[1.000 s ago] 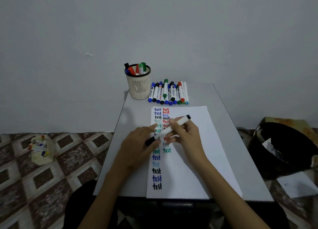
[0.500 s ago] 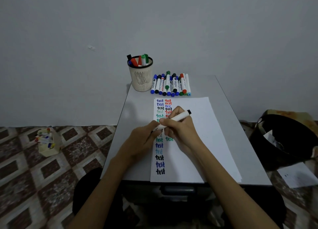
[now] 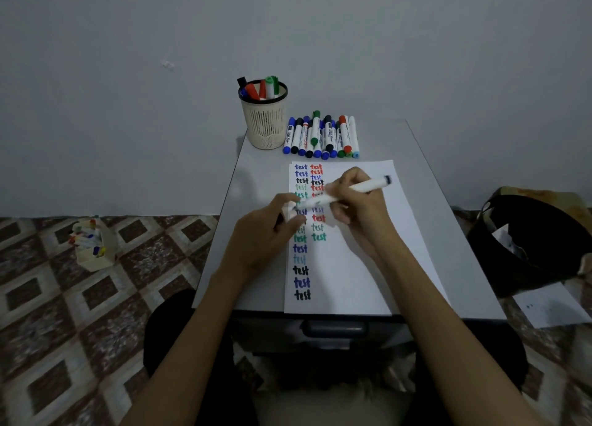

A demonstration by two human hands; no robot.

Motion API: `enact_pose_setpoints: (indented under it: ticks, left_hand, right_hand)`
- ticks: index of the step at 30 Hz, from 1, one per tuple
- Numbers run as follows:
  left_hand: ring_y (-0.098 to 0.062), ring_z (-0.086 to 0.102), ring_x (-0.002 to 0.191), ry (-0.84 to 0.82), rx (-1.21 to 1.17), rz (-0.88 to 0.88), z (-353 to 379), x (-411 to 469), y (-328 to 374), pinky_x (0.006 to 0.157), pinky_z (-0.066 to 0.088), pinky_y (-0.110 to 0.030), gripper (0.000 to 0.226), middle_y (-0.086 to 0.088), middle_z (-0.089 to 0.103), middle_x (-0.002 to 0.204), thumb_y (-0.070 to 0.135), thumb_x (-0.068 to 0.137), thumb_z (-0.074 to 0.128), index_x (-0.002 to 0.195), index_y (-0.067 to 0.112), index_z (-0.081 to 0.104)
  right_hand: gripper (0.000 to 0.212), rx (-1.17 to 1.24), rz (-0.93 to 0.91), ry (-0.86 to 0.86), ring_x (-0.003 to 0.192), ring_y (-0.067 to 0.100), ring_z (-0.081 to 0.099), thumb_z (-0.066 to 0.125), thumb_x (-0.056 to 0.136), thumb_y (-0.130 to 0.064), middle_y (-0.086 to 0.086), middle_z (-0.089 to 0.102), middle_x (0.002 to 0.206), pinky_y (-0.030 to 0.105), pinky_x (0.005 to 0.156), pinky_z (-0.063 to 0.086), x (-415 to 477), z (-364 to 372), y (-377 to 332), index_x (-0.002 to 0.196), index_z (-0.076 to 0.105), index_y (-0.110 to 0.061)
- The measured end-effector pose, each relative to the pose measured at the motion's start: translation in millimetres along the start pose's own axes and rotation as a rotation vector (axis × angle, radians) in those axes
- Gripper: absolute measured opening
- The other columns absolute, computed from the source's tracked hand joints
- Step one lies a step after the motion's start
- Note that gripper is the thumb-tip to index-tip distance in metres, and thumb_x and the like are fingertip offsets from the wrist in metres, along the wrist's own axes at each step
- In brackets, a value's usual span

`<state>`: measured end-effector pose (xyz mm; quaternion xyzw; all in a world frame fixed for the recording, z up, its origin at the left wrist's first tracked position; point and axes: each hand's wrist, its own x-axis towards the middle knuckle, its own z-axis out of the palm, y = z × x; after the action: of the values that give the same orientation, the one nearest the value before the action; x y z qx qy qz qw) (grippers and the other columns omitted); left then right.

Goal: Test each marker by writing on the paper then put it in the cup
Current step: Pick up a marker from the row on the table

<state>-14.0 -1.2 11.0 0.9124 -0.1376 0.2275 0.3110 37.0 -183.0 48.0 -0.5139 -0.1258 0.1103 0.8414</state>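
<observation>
My right hand [image 3: 358,207] grips a white marker [image 3: 362,187] with a black end, slanted over the white paper [image 3: 352,265]; its writing end points left, near the coloured "test" words. Beside that end my left hand [image 3: 266,236] rests on the paper's left edge with fingers curled, and something dark, apparently the marker's cap, is pinched in them. At the table's back left, a beige mesh cup [image 3: 266,127] holds several markers. A row of several capped markers [image 3: 322,137] lies to its right.
The small grey table [image 3: 256,175] stands against a plain wall, with a drawer handle under its front edge. A black bin [image 3: 528,243] sits on the floor at right beside a loose sheet [image 3: 551,307]. An open box of markers [image 3: 91,243] is on the tiled floor at left.
The black cap that was on the marker's left end is off. My left hand has drawn slightly away from the marker. My right hand has moved the marker up the paper.
</observation>
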Motion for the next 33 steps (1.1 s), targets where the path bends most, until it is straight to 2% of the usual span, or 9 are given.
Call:
enact_pose_setpoints:
  ticks: [3,6,10,13,18,21,24,28,33]
  left_hand:
    - [-0.012,0.052,0.072,0.022,0.080,-0.002,5.3,1.3,-8.1,0.064,0.048,-0.028,0.017,0.005,0.055,0.079,0.029,0.090,0.052,0.106,0.022,0.054]
    - [-0.013,0.048,0.086,-0.048,0.145,0.024,12.7,3.0,-14.3,0.075,0.047,-0.034,0.015,0.003,0.053,0.094,0.027,0.086,0.053,0.098,0.019,0.059]
    - [-0.011,0.045,0.085,-0.040,0.138,0.031,14.5,2.9,-16.9,0.075,0.045,-0.032,0.017,0.002,0.053,0.095,0.027,0.087,0.053,0.098,0.017,0.061]
    - [-0.011,0.044,0.086,-0.040,0.134,0.024,14.6,3.6,-17.4,0.075,0.043,-0.029,0.019,0.001,0.054,0.095,0.028,0.087,0.052,0.099,0.016,0.062]
    - [-0.010,0.043,0.086,-0.038,0.113,0.022,14.9,3.3,-19.2,0.075,0.041,-0.029,0.018,0.000,0.055,0.095,0.027,0.087,0.052,0.098,0.017,0.063]
    - [-0.013,0.046,0.087,-0.042,0.114,0.018,14.8,3.0,-18.7,0.076,0.045,-0.032,0.018,-0.001,0.056,0.096,0.027,0.087,0.054,0.099,0.016,0.062]
    - [-0.016,0.048,0.086,-0.047,0.129,0.022,14.9,3.2,-18.0,0.074,0.047,-0.035,0.020,-0.004,0.057,0.096,0.027,0.086,0.054,0.100,0.015,0.062]
    - [-0.017,0.049,0.086,-0.055,0.133,0.021,14.7,3.9,-17.0,0.074,0.047,-0.036,0.022,-0.004,0.057,0.096,0.029,0.087,0.053,0.100,0.014,0.062]
    - [-0.017,0.050,0.088,-0.056,0.141,0.017,14.3,2.9,-17.0,0.076,0.048,-0.037,0.021,-0.004,0.057,0.097,0.029,0.087,0.053,0.100,0.014,0.062]
  right_hand:
    - [0.009,0.097,-0.006,0.143,0.053,0.016,0.059,0.053,0.089,0.003,0.009,0.062,0.071,0.022,0.045,0.047,-4.9,-5.0,-0.3,0.087,0.056,-0.005]
    - [0.008,0.055,0.049,0.108,0.081,0.028,0.070,0.055,0.091,0.001,0.016,0.072,0.091,0.034,0.062,0.060,-13.6,-3.3,7.3,0.088,0.061,-0.003]
    - [0.022,-0.076,0.049,0.094,0.055,0.022,0.060,0.070,0.079,0.008,0.014,0.063,0.069,0.027,0.046,0.050,-23.0,-1.9,20.1,0.072,0.054,-0.006]
    - [0.032,-0.246,-0.017,0.160,0.041,0.017,0.048,0.068,0.080,0.008,0.009,0.049,0.055,0.026,0.047,0.045,-25.0,-3.9,29.9,0.067,0.044,-0.009]
    - [0.028,-0.258,-0.064,0.195,0.048,0.019,0.047,0.063,0.084,0.009,0.016,0.049,0.065,0.031,0.052,0.045,-26.7,-1.4,32.8,0.070,0.044,-0.007]
    - [0.021,-0.194,-0.046,0.125,0.060,0.025,0.059,0.068,0.083,0.005,0.014,0.064,0.073,0.033,0.052,0.050,-25.3,-2.1,30.7,0.075,0.052,-0.007]
    - [0.026,-0.277,-0.019,0.140,0.057,0.030,0.059,0.074,0.078,0.002,0.018,0.061,0.069,0.034,0.052,0.048,-24.1,0.3,31.9,0.073,0.050,-0.004]
    - [0.032,-0.396,-0.041,0.211,0.069,0.043,0.058,0.072,0.077,0.005,0.024,0.052,0.069,0.056,0.065,0.054,-24.0,0.9,35.2,0.069,0.043,-0.006]
    - [0.028,-0.504,-0.043,0.155,0.095,0.045,0.063,0.066,0.076,0.001,0.034,0.059,0.086,0.062,0.073,0.055,-24.0,1.1,38.5,0.067,0.042,-0.010]
